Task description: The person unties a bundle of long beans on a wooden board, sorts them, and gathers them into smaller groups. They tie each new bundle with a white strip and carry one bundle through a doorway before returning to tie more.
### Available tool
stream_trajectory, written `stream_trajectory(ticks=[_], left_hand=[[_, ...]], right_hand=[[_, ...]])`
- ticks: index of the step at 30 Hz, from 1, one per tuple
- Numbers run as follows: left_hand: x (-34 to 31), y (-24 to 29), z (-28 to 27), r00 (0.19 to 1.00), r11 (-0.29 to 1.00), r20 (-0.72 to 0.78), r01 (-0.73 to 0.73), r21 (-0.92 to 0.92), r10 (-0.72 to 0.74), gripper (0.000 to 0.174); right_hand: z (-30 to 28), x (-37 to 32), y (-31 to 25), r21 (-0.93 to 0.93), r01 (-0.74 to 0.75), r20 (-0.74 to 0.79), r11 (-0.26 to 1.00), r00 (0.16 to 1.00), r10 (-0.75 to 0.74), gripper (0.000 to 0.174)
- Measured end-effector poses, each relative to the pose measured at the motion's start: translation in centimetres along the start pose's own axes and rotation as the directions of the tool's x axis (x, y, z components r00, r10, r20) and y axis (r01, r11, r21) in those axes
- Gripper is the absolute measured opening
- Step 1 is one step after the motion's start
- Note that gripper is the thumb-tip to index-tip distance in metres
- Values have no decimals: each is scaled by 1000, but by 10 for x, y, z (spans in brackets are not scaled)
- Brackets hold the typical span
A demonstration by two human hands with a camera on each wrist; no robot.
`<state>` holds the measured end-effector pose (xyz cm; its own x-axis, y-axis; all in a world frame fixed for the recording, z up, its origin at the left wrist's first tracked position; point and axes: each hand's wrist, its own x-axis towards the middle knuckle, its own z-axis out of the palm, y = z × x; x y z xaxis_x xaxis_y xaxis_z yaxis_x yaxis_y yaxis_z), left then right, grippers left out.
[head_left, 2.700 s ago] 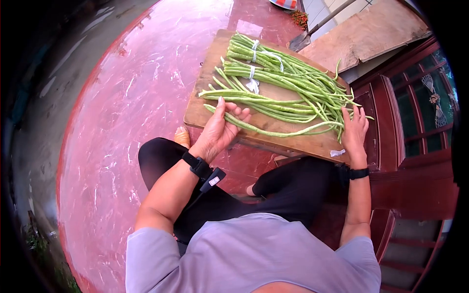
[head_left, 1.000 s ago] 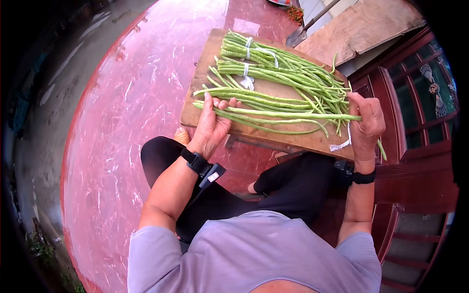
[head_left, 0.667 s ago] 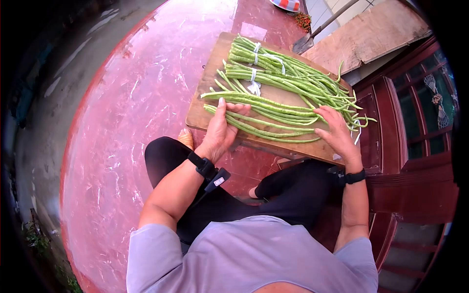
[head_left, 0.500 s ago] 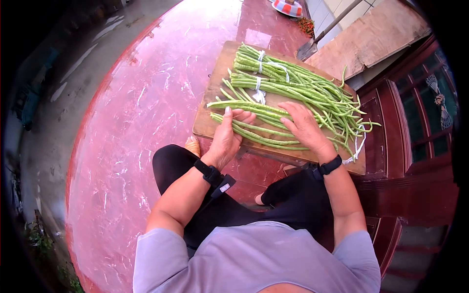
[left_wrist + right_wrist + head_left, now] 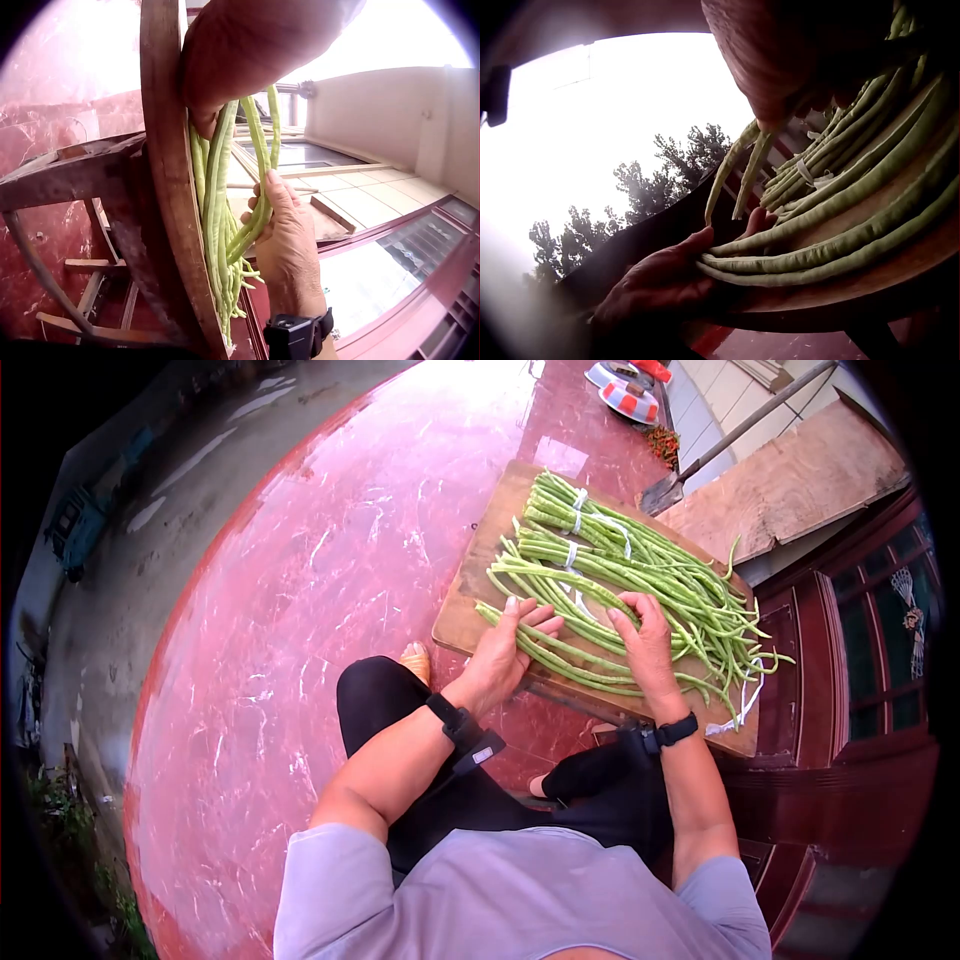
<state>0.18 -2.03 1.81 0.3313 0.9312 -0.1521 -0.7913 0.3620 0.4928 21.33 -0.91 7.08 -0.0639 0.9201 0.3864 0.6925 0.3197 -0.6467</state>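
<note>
In the head view, my right hand (image 5: 650,645) pinches a few long beans (image 5: 259,142) between thumb and fingers, lifting them in a curve above the board. My left hand (image 5: 497,660) is at the front left edge, with the ends of several more long beans (image 5: 810,262) lying between its thumb and fingers. Past both hands, two bundles of long beans, the far bundle (image 5: 570,510) and the nearer bundle (image 5: 600,565), lie tied with white strips. All rest on a wooden tabletop (image 5: 480,580). Loose bean tips spread toward its right end.
A white strip (image 5: 735,720) lies at the table's right corner. Beyond stand a shovel (image 5: 665,490) and a leaning wooden board (image 5: 790,480). A dark red door (image 5: 800,660) is close on the right. The person's knees are against the table's front.
My right hand has come left from the table's right end and now lifts beans near the middle. My left hand stays by the bean ends. The head view has shifted.
</note>
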Motion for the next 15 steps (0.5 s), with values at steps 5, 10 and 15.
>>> stream_trajectory(ticks=[5,10,15], left_hand=[[1,1,6,994,996,83,-58,-68,64,70],[0,2,10,977,995,194,-72,-76,85,61],[-4,3,12,969,993,215,-108,-54,117,45]], right_hand=[[-11,-23,-3,118,-6,58,993,998,-1,22],[-4,-34,-1,99,-34,104,995,994,24,22],[-5,-33,-1,151,-81,130,985,990,62,19]])
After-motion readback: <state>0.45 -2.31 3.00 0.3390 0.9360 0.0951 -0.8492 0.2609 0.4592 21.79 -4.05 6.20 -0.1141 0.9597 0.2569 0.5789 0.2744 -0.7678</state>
